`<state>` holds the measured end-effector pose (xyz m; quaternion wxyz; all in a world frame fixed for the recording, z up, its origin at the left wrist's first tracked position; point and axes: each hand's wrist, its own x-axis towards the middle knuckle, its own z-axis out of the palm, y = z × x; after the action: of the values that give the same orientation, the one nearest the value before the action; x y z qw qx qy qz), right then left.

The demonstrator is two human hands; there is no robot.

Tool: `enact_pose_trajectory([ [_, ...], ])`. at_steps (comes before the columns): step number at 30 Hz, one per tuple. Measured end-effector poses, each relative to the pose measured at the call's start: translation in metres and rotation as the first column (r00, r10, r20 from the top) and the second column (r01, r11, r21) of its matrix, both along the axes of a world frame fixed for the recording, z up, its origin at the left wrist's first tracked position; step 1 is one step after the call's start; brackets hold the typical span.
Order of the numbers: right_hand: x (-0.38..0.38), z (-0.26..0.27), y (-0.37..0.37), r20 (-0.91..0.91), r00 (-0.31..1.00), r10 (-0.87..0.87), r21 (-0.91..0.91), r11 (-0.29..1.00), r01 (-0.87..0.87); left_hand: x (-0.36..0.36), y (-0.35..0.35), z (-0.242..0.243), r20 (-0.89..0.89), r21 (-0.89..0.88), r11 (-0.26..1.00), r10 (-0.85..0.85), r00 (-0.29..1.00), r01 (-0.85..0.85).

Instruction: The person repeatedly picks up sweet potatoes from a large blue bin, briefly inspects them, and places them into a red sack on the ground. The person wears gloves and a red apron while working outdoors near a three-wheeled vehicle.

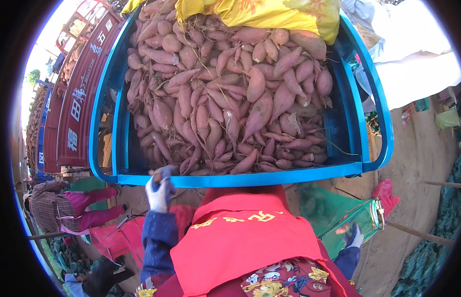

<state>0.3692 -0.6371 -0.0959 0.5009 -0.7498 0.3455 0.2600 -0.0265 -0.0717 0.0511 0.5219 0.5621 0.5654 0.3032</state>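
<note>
A blue metal truck bed full of sweet potatoes lies before me. My left hand, in a white glove with grey-blue fingers, is at the near rim, closed on a small brownish sweet potato that its fingers partly hide. Down at the right, my right hand, gloved too, is beside the mouth of a green mesh bag. Its fingers look apart, though motion blurs them. A blurred orange-brown piece, perhaps a sweet potato, appears just off its fingertips, over the mesh.
A pink mesh bag hangs open at the left on a frame with a pole. Two people bend at the far left. A yellow sack covers the load's far end. Dark red trucks stand left; green netting lies right.
</note>
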Motion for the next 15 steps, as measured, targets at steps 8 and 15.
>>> enact_pose_trajectory([
  [8,0.011,0.141,0.34,0.475,0.732,0.489,0.531,0.503,-0.681,0.072,0.048,-0.09,-0.266,0.198,0.902,-0.328,0.906,0.385],
  [15,0.013,0.025,0.626,0.627,0.084,0.775,-0.483,0.471,-0.738,0.064,0.047,-0.091,-0.262,0.196,0.841,-0.45,0.854,0.504],
])
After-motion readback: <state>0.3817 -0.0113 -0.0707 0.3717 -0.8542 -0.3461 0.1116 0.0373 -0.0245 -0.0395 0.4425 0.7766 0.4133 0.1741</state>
